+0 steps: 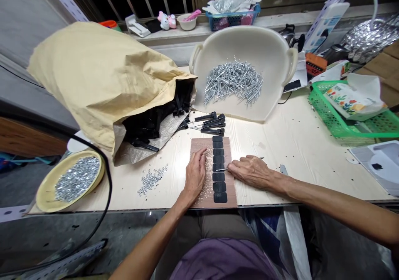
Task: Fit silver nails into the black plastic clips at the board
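Note:
My right hand (249, 171) is closed on a thin metal pointed tool (222, 170), whose tip lies over a column of black rounded pads (219, 176). Its back end sticks out behind the knuckles. The pads stand in a row on a brown wood-grain board (232, 192), with tiny pale bits (208, 184) scattered to their left. On the board's left side rests my left hand (195, 174), open, its index finger pointing forward and nothing visible in it. Several black clip-like parts with metal pins (213, 124) lie just beyond the board.
A paper sack (106, 80) spills black parts at left. Small metal pieces (152, 179) lie loose near a yellow bowl (46, 192) of them. Behind stands a white basin (271, 64) holding metal pins (233, 80). A green basket (335, 124) is at right; a black cable (109, 180) hangs at left.

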Motion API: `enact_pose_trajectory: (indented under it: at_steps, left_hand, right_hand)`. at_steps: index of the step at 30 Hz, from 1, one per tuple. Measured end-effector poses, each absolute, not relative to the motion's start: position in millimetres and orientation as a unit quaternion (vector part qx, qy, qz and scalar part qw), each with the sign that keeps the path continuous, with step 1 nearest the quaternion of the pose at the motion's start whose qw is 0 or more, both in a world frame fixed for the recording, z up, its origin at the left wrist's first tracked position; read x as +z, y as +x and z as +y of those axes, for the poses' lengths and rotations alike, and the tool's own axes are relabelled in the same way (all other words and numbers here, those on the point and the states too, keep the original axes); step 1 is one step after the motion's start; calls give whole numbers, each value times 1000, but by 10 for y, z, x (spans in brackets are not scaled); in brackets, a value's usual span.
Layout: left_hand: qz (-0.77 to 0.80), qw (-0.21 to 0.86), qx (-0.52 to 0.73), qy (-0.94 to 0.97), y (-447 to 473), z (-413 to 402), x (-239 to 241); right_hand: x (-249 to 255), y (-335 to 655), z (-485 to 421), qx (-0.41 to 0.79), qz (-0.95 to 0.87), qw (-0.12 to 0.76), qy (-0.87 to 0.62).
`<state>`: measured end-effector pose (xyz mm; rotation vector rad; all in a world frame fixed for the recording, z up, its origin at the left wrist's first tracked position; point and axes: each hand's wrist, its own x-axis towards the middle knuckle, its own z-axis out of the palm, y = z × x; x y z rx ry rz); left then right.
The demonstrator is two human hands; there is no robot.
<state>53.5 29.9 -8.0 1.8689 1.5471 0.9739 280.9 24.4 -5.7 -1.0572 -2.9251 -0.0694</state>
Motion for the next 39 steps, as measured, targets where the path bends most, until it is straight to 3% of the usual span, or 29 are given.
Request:
enact_pose_trajectory:
  at_steps: [13,26,39]
  left_hand:
    - [565,251,353,702,537,306,-101]
    - [568,258,355,696,541,305,-91]
    - [570,271,360,687,541,306,-121]
  right_hand:
    - [47,2730,245,-67,-910,-78,-403]
    - [73,2704,371,17,-917,-85,-389]
    - [62,2614,134,-12,-905,-86,-417]
